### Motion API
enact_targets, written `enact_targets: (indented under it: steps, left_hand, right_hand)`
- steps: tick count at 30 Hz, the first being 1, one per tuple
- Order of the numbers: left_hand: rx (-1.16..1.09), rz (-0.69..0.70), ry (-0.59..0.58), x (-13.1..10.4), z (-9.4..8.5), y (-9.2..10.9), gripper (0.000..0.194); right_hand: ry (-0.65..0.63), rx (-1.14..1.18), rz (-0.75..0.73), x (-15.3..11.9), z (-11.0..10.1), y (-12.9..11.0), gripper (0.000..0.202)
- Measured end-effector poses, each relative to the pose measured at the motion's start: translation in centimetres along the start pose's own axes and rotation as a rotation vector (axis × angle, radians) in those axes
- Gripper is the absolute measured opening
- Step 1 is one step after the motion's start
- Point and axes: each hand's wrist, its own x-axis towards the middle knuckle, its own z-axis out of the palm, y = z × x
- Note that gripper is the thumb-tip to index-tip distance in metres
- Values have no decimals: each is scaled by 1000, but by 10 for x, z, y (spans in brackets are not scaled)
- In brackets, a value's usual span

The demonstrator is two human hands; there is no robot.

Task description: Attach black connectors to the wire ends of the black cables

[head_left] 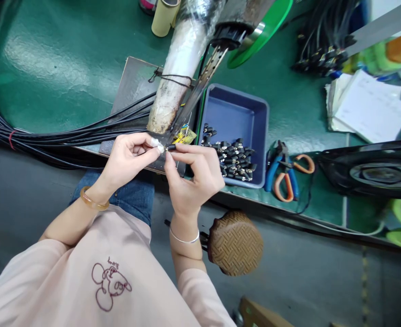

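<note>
My left hand [127, 156] and my right hand [197, 172] meet at the bench's front edge, fingertips almost touching. Between my right thumb and fingers is a small black connector [171, 147], pointing toward the left hand. My left thumb and index finger are pinched together; white tape wraps a fingertip, and what they grip is too small to make out. Right above the fingertips ends a metal rod-like tool, seemingly a soldering iron [200, 86]. Black cables [118, 120] run in from the left behind my left hand, their ends partly hidden. Yellow-wired parts [186, 135] lie just behind the right fingers.
A plastic-wrapped duct [176, 68] hangs over the work. A blue-grey tray [263, 118] holds many black connectors [236, 159]. Pliers [284, 175], papers [371, 106], a black fan-like object [374, 168] and a green reel [272, 32] are to the right. Below stands a stool [236, 243].
</note>
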Motion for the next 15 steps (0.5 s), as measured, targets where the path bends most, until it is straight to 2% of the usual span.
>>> enact_targets:
  steps: [8,13,15]
  left_hand:
    - [27,-105,-59,0,-5,2,25]
    - [40,-100,-69,-2,-5,2,20]
    - [49,-86,-75,-4,-5,2,18]
  right_hand:
    - [-41,-21,-26,-4,-1,0,15]
    - [-30,-31,-32,-7,-3,2,13]
    - [-21,38,21,-9,-3,1,10]
